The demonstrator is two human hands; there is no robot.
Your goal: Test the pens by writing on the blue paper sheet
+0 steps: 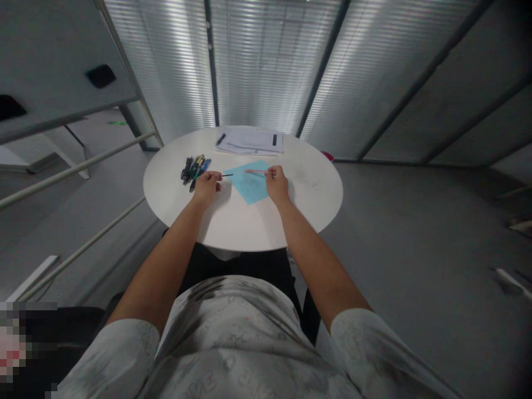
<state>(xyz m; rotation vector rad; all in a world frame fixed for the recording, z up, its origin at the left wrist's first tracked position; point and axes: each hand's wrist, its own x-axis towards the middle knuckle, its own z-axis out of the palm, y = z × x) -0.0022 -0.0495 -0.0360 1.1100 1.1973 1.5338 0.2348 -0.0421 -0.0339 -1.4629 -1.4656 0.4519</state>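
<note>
My left hand (206, 187) is closed in a pinch at the left of the blue sheet, beside a pile of pens (190, 167). A thin dark stick (227, 175), perhaps a pen refill, points right from its fingertips. My right hand (277, 184) is over the sheet's right side, fingers closed on a slender reddish stick (255, 171) that points left; its exact kind is too small to make out. The two tips face each other with a gap between them. Under them the light-blue sheet (250, 194) lies turned cornerwise, partly covered by my right hand.
White papers (249, 143) with dark items on them lie at the far side of the round white table (245, 233). Small dark specks (310, 183) dot its right side. Window blinds rise behind; a white rail frame (83, 166) stands at left.
</note>
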